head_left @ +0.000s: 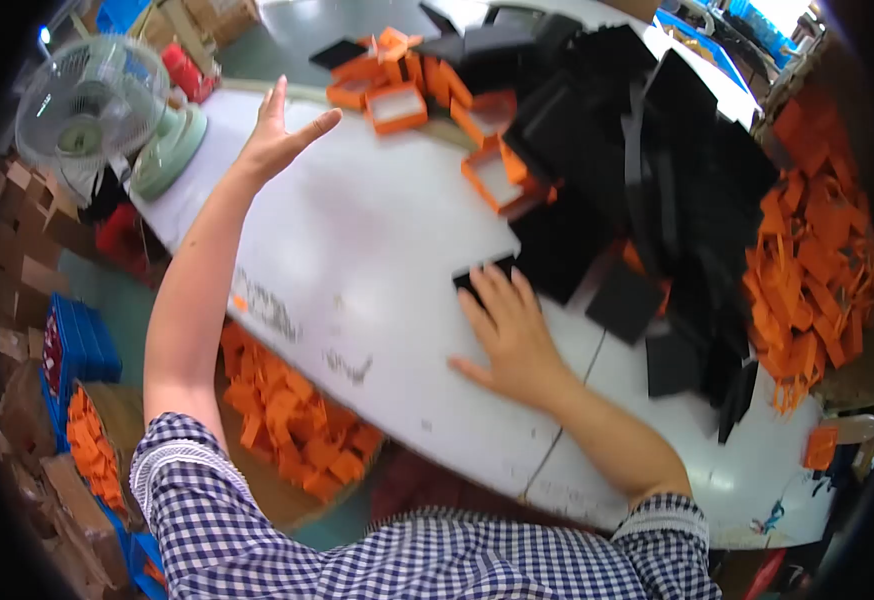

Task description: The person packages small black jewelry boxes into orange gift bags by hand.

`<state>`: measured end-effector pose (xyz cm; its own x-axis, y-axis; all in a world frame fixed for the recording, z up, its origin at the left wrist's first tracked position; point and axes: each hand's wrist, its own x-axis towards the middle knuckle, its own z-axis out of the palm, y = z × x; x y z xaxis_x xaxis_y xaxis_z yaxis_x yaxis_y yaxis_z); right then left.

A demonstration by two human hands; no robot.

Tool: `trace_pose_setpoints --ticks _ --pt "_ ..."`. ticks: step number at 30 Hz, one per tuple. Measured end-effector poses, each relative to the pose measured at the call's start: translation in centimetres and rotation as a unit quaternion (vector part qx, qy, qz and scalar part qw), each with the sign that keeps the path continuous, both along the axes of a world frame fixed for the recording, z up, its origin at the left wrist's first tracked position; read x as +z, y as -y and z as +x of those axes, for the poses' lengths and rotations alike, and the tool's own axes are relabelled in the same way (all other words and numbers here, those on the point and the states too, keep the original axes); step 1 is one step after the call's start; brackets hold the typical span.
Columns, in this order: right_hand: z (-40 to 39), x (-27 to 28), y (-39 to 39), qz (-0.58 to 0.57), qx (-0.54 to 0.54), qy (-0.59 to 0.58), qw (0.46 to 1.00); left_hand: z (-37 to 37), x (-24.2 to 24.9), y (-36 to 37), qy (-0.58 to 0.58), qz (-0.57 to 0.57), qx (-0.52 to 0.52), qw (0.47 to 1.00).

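My left hand point(279, 140) is raised above the white table point(377, 230), fingers stretched up and thumb spread away, with nothing in it. Nearest to it are small orange open boxes point(395, 107) at the table's far side. My right hand point(505, 328) lies flat with fingers apart, its fingertips on the edge of a small black piece point(469, 283) on the tabletop. Just beyond those fingertips a big heap of flat black box pieces point(567, 235) begins. Another orange box with a white inside point(497, 178) rests against this heap.
A pale green fan point(172, 150) stands at the table's left end. Loose orange pieces point(807, 290) pile up at the right. Below the near edge, a carton holds more orange pieces point(302, 425). A blue crate point(87, 345) and brown cardboard point(22, 240) are at the left.
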<state>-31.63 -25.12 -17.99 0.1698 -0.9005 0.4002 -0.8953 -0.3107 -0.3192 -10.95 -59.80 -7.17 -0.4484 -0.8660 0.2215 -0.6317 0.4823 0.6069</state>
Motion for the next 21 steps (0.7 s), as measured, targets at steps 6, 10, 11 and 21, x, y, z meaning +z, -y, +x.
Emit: trace_pose_setpoints --ticks 6,10,11,21 --pt "-0.9 0.8 0.5 0.050 0.012 0.059 0.997 -7.8 1.2 17.1 -0.067 0.121 0.042 0.989" --pt "-1.4 1.7 0.7 0.094 0.012 0.081 0.992 -11.4 1.9 24.0 -0.008 0.155 0.054 0.986" --pt "-1.4 1.9 0.7 0.108 0.013 0.085 0.990 -12.2 1.8 24.8 0.010 0.166 0.052 0.985" --pt "-1.8 1.7 0.8 0.136 0.001 0.068 0.988 -13.2 -2.4 29.6 -0.006 0.391 0.042 0.919"
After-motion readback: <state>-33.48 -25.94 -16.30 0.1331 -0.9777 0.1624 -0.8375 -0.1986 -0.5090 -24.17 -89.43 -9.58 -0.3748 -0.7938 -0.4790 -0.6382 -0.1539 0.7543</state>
